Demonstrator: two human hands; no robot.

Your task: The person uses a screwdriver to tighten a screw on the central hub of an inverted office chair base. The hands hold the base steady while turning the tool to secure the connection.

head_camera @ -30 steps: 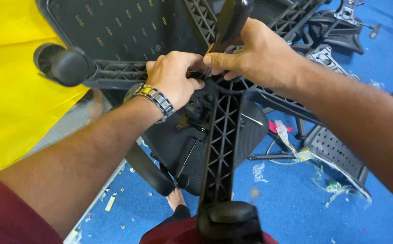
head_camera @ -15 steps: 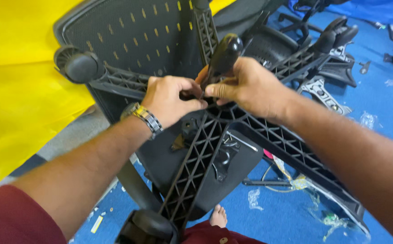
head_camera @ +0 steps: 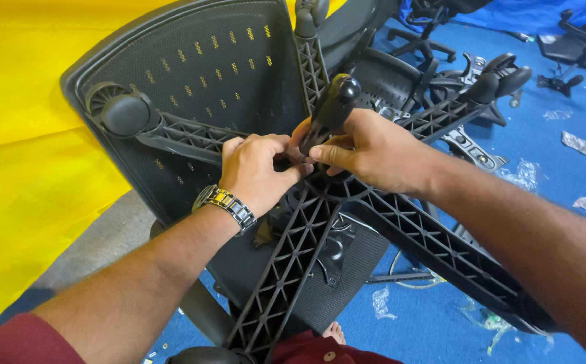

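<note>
An upside-down black office chair lies before me, its five-armed star base (head_camera: 286,263) with castors pointing up at me. My right hand (head_camera: 367,148) is shut on a black tool handle (head_camera: 330,111) that stands at the base's centre hub. My left hand (head_camera: 256,168), with a metal watch on the wrist, pinches something small at the hub just beside the tool's tip; what it pinches is hidden by the fingers. One castor (head_camera: 121,111) sits at the end of the left arm of the base. The mesh backrest (head_camera: 192,61) lies behind.
Yellow sheeting (head_camera: 16,135) covers the left side. Blue carpet (head_camera: 549,175) on the right carries plastic scraps (head_camera: 583,145) and other chair bases and parts (head_camera: 482,81). The chair's seat underside with its metal plate (head_camera: 337,246) is below the hub. A bare foot (head_camera: 333,331) shows at the bottom.
The view has shifted and the star base has turned, its near arm swinging to the lower left. Both hands stay at the hub, holding the tool and the small part.
</note>
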